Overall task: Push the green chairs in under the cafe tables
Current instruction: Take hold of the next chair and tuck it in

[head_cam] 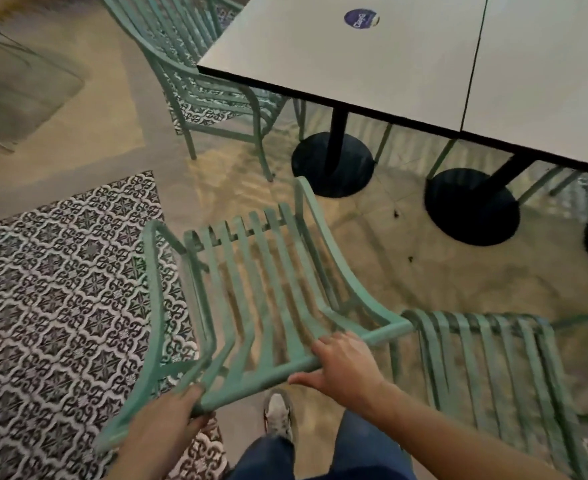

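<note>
I found the green slatted metal chair (268, 289) clear of the white counter (372, 60); my left hand (167, 415) and right hand (344, 363) gripped its stiff top rail. Judged light, rigid, slideable.

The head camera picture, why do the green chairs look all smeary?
Head view: motion blur smears the held chair, its neighbour and both hands, left and right; wide-angle lens bends the table edge; dim, warm indoor light.
</note>
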Action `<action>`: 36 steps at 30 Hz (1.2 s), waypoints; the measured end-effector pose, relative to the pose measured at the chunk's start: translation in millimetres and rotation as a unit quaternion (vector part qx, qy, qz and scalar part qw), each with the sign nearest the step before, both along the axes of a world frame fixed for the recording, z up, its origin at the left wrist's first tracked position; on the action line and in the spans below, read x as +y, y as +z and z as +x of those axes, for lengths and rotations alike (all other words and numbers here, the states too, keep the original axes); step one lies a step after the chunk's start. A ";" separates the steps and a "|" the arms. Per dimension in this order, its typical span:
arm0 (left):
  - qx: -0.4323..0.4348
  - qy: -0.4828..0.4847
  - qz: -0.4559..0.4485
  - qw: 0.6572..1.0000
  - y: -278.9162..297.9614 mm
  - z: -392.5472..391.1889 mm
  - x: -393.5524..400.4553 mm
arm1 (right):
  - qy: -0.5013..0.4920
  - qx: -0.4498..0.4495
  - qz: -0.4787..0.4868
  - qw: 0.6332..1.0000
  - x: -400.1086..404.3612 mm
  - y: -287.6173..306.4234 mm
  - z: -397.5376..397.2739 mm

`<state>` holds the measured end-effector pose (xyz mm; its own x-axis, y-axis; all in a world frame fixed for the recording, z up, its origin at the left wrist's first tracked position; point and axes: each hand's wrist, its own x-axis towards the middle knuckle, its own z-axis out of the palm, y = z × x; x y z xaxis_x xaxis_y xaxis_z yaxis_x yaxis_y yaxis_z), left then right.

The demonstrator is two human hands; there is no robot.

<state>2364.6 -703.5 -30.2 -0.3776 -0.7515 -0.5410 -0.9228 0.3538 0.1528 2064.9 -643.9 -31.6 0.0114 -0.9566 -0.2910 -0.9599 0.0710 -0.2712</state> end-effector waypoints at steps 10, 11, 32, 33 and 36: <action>0.020 -0.052 0.018 0.998 5.3 -5.7 -19.6 | -0.092 -0.044 -0.081 0.991 26.9 7.0 20.2; 0.014 -0.074 0.003 0.997 10.5 -20.4 -16.3 | -0.113 -0.052 -0.094 0.988 36.8 9.9 15.7; 0.175 -0.337 -0.136 0.915 77.6 -343.3 258.9 | -0.374 0.014 -0.066 0.925 419.5 56.8 -152.5; 0.173 -0.344 -0.137 0.913 80.3 -350.0 270.7 | -0.380 0.018 -0.062 0.923 433.1 57.4 -156.8; 0.173 -0.383 -0.140 0.897 85.6 -363.0 300.4 | -0.396 0.033 -0.055 0.916 465.3 60.8 -166.1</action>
<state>2001.5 -403.1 55.4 -0.9494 -0.2889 -0.1229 -0.3082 0.9322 0.1895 1898.8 -178.5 29.2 -0.7130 -0.6810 -0.1666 -0.6340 0.7278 -0.2615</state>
